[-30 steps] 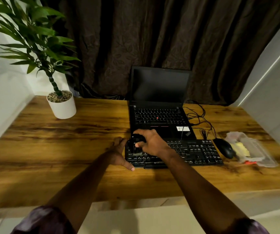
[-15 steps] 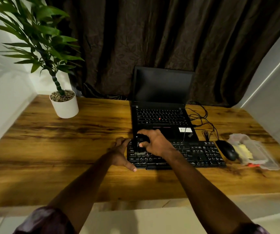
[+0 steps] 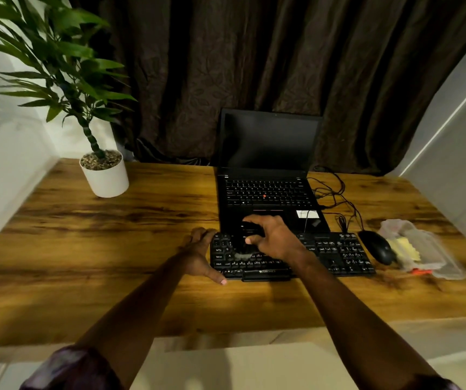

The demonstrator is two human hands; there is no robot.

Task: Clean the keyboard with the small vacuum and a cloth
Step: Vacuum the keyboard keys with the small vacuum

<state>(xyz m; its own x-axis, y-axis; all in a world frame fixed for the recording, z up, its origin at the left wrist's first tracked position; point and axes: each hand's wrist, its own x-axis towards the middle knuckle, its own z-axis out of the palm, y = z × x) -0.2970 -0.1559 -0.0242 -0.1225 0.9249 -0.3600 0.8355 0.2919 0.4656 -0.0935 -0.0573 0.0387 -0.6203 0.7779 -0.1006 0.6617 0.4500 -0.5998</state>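
A black keyboard (image 3: 335, 254) lies flat on the wooden bench (image 3: 113, 249), close to its near edge. Taking the keyboard as the dial's centre, an open laptop (image 3: 268, 192) with a dark screen sits at 12 o'clock, its front edge just beside the keyboard's back edge.

The right grip (image 3: 278, 240) is over the keyboard's 9 o'clock half. Its fingers and thumb are curled round a small black vacuum (image 3: 250, 232), which stands roughly upright. The vacuum's lower end is a pale blur at the letter keys, so I cannot tell whether it touches them.

The left grip (image 3: 198, 254) is spread against the keyboard's 9 o'clock end. Its fingers lie at the back corner and its thumb reaches along the front corner.

At 3 o'clock a black mouse (image 3: 376, 246) lies just beside the keyboard. Farther out at 3 o'clock is a clear plastic packet (image 3: 434, 249) with something yellow inside; I cannot tell whether that is the cloth. Thin black cables (image 3: 335, 198) loop at 1 o'clock, beside the laptop. A potted plant (image 3: 105, 175) in a white pot stands well apart at 10 o'clock.
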